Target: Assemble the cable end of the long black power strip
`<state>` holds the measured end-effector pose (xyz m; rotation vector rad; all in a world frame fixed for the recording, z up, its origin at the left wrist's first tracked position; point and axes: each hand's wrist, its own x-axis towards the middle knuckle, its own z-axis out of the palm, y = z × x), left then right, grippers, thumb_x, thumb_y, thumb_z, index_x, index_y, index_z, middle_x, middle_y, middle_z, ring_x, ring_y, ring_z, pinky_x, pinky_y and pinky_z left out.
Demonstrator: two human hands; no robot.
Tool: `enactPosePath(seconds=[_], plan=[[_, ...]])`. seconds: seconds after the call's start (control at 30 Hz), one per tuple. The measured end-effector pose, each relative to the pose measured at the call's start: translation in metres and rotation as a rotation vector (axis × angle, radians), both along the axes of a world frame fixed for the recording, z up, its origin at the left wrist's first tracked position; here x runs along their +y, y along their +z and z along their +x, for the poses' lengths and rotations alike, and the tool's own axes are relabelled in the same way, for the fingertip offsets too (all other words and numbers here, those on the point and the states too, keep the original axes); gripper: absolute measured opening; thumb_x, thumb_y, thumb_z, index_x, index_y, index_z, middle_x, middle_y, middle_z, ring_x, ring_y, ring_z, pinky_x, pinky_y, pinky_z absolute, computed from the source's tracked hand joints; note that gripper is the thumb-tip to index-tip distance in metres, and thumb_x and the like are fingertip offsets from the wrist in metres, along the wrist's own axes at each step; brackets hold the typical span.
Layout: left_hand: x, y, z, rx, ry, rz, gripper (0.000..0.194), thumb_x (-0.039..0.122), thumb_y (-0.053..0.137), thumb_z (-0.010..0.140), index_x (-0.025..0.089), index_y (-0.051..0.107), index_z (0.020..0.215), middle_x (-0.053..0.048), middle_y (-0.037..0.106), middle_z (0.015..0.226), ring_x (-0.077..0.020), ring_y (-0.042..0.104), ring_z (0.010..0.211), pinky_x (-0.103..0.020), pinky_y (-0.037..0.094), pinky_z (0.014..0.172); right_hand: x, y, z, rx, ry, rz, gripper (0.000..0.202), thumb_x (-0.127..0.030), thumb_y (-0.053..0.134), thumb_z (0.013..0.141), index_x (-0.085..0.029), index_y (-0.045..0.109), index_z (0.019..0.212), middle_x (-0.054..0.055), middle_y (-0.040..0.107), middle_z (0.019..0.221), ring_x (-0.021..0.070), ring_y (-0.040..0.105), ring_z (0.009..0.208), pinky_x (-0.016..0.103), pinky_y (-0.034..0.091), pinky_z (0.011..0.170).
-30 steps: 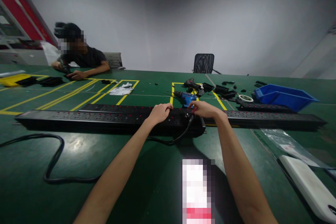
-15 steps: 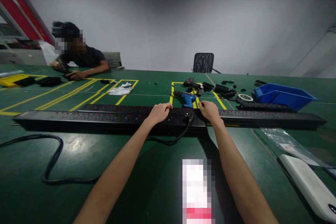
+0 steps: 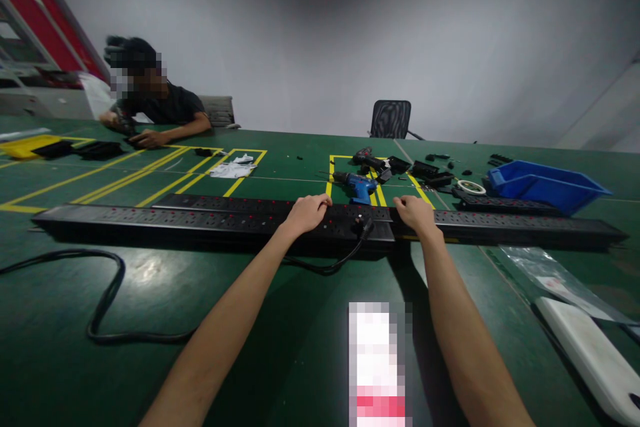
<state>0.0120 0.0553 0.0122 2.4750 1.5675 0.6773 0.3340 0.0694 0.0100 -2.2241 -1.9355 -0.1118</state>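
Two long black power strips lie across the bench, one partly behind the other. On the front power strip [image 3: 165,219] are rows of sockets and small red marks; a black cord bends out near its right end. The rear power strip [image 3: 505,221] reaches far to the right. My left hand [image 3: 307,213] rests over both strips with its fingers curled around the rear one; the fingertips are partly hidden. My right hand [image 3: 416,213] is closed over the rear strip, just past the front strip's end. A blue cordless drill [image 3: 357,185] lies behind, between my hands.
A blue bin [image 3: 547,185] stands at right behind the strips, near scattered black parts. A white power bank-like slab [image 3: 590,357], a clear plastic bag [image 3: 555,280] and a lit, blurred-out screen [image 3: 375,360] lie nearer. A co-worker [image 3: 160,103] sits at far left. Black cable [image 3: 107,293] loops at left.
My right hand has slid a little to the right along the rear power strip. My left hand stays in place on the strips. The whole view has shifted slightly.
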Motion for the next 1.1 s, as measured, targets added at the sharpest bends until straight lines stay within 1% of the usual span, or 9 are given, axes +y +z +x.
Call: enactPosePath(seconds=[0.07, 0.17, 0.23, 0.3, 0.4, 0.47, 0.67, 0.83, 1.1], plan=[[0.0, 0.0, -0.001, -0.003, -0.004, 0.004, 0.028, 0.028, 0.042, 0.097, 0.03, 0.067, 0.108, 0.0, 0.072, 0.109, -0.0223, 0.065, 0.104, -0.037, 0.045, 0.094, 0.001, 0.0, 0.009, -0.005, 0.02, -0.075, 0.057, -0.055, 0.03, 0.097, -0.019, 0.074, 0.101, 0.018, 0.07, 0.108, 0.0311, 0.064, 0.103, 0.037, 0.042, 0.084], [-0.001, 0.0, -0.001, -0.002, 0.0, -0.002, 0.028, 0.029, 0.042, 0.097, 0.03, 0.066, 0.109, 0.0, 0.072, 0.11, -0.0226, 0.065, 0.105, -0.038, 0.045, 0.096, 0.002, -0.003, 0.015, -0.01, 0.025, -0.1, 0.062, -0.057, 0.026, 0.097, -0.019, 0.074, 0.102, 0.018, 0.07, 0.109, 0.0328, 0.062, 0.107, 0.042, 0.04, 0.091], [-0.002, 0.001, -0.001, 0.006, 0.003, -0.016, 0.029, 0.029, 0.041, 0.097, 0.03, 0.066, 0.11, 0.0, 0.072, 0.111, -0.0222, 0.064, 0.105, -0.037, 0.044, 0.097, 0.001, -0.005, 0.012, -0.018, 0.005, -0.07, 0.066, -0.056, 0.022, 0.098, -0.016, 0.074, 0.101, 0.02, 0.07, 0.107, 0.0337, 0.062, 0.108, 0.044, 0.039, 0.093], [-0.002, 0.002, 0.001, 0.028, 0.014, -0.021, 0.031, 0.03, 0.039, 0.098, 0.028, 0.065, 0.114, -0.002, 0.071, 0.113, -0.0222, 0.064, 0.106, -0.037, 0.043, 0.098, 0.0, -0.007, 0.008, -0.018, -0.028, -0.028, 0.067, -0.053, 0.021, 0.099, -0.011, 0.073, 0.101, 0.023, 0.069, 0.106, 0.034, 0.062, 0.107, 0.043, 0.039, 0.094], [-0.002, 0.002, 0.005, 0.083, 0.055, -0.007, 0.037, 0.033, 0.036, 0.1, 0.027, 0.057, 0.128, -0.007, 0.069, 0.116, -0.0243, 0.063, 0.107, -0.039, 0.043, 0.096, -0.001, -0.009, 0.003, 0.003, -0.072, 0.028, 0.066, -0.048, 0.02, 0.1, -0.008, 0.073, 0.102, 0.025, 0.069, 0.107, 0.0336, 0.063, 0.106, 0.041, 0.04, 0.093], [-0.001, 0.0, 0.007, 0.115, 0.081, -0.001, 0.04, 0.037, 0.035, 0.1, 0.027, 0.053, 0.134, -0.009, 0.068, 0.117, -0.0259, 0.061, 0.108, -0.041, 0.043, 0.095, -0.002, -0.009, 0.001, 0.016, -0.081, 0.042, 0.066, -0.048, 0.021, 0.1, -0.008, 0.073, 0.101, 0.025, 0.069, 0.107, 0.0329, 0.063, 0.105, 0.04, 0.041, 0.092], [0.0, -0.002, 0.009, 0.18, 0.136, 0.005, 0.048, 0.05, 0.032, 0.099, 0.023, 0.067, 0.118, -0.011, 0.067, 0.109, -0.0269, 0.06, 0.105, -0.04, 0.042, 0.092, -0.002, -0.009, 0.001, 0.009, -0.086, 0.059, 0.066, -0.045, 0.02, 0.101, -0.007, 0.073, 0.099, 0.024, 0.069, 0.106, 0.0316, 0.064, 0.103, 0.038, 0.042, 0.092], [0.0, -0.004, 0.009, 0.181, 0.185, 0.023, 0.05, 0.054, 0.034, 0.097, 0.022, 0.068, 0.113, -0.012, 0.067, 0.106, -0.0265, 0.06, 0.102, -0.039, 0.043, 0.09, -0.003, -0.009, -0.004, 0.017, -0.088, 0.071, 0.063, -0.043, 0.021, 0.1, -0.007, 0.073, 0.098, 0.023, 0.07, 0.105, 0.0308, 0.064, 0.104, 0.037, 0.041, 0.093], [-0.002, -0.007, 0.009, 0.15, 0.32, 0.042, 0.049, 0.056, 0.037, 0.094, 0.019, 0.068, 0.105, -0.014, 0.066, 0.105, -0.0304, 0.059, 0.103, -0.044, 0.042, 0.092, -0.002, -0.008, -0.018, 0.05, -0.083, 0.07, 0.064, -0.044, 0.021, 0.1, -0.007, 0.073, 0.099, 0.024, 0.069, 0.105, 0.0327, 0.064, 0.103, 0.04, 0.042, 0.092]])
